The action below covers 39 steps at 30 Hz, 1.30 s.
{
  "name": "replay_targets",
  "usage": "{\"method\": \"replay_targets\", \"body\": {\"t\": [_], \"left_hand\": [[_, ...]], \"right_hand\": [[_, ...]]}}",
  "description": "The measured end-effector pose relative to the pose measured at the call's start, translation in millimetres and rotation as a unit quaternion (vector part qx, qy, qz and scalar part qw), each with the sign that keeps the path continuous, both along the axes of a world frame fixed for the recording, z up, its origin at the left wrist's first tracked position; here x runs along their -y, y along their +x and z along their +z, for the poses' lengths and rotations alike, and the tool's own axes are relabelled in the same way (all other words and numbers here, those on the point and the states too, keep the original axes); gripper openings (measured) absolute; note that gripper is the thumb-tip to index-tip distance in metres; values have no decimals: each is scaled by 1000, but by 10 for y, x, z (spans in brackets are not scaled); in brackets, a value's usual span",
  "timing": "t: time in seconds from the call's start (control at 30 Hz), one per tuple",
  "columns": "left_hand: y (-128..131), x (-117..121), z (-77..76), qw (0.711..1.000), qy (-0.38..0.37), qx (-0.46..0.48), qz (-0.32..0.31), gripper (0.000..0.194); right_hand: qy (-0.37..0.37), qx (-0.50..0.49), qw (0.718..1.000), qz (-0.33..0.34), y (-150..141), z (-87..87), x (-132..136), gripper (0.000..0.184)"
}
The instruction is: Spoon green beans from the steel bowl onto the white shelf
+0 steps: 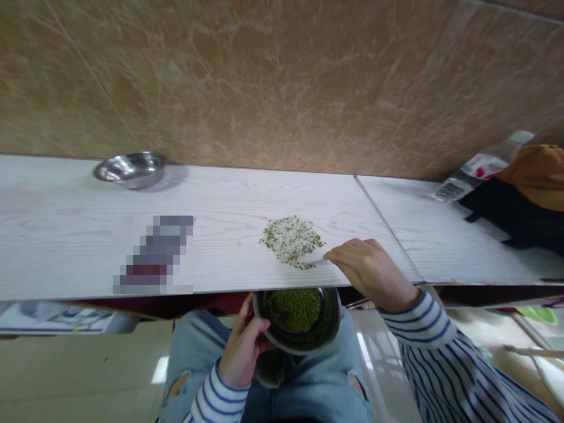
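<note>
My left hand (247, 343) grips the rim of a metal bowl (337, 326), thumb over the edge. Green beans (295, 308), likely mung beans, fill its bottom. The bowl is over my lap, just below the table's front edge. Pinched in my right hand (368, 267) is a thin, pale utensil (315, 261) that looks like a spoon; its far end meets the near side of a pile. That pile of white grains and green beans (291, 238) lies spread on the white table (229, 235).
An empty-looking steel bowl (132, 170) rests at the back left. Nearer the front is a pixelated patch (154, 255). At the right, a clear plastic bottle (482, 167) leans by a black and brown bag (524, 200). A tiled wall (282, 88) closes off the back.
</note>
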<state>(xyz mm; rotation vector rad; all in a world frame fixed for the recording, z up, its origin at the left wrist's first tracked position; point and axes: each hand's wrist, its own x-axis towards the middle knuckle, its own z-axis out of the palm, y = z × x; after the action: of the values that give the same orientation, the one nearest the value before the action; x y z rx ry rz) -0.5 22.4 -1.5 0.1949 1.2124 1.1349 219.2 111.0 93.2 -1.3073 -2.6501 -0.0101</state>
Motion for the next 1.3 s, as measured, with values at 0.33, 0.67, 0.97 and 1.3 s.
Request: {"method": "replay_targets", "body": {"t": [0.33,0.67,0.97,1.3], "left_hand": [[-4,-1,12,1000,4,1,-1,65],[24,-2,7,1000,5,-5,-2,68],[21,-3,28,1000,2,-7,2,67],[12,8,20,1000,10,-3,-1,68]], "right_hand": [[1,-9,1000,8,-37,-32,-38,22],[0,-13,1000,2,0,-22,-16,22],[1,-11,1000,4,14,-32,41,24],[26,-3,1000,-15,2,-88,124,23]]}}
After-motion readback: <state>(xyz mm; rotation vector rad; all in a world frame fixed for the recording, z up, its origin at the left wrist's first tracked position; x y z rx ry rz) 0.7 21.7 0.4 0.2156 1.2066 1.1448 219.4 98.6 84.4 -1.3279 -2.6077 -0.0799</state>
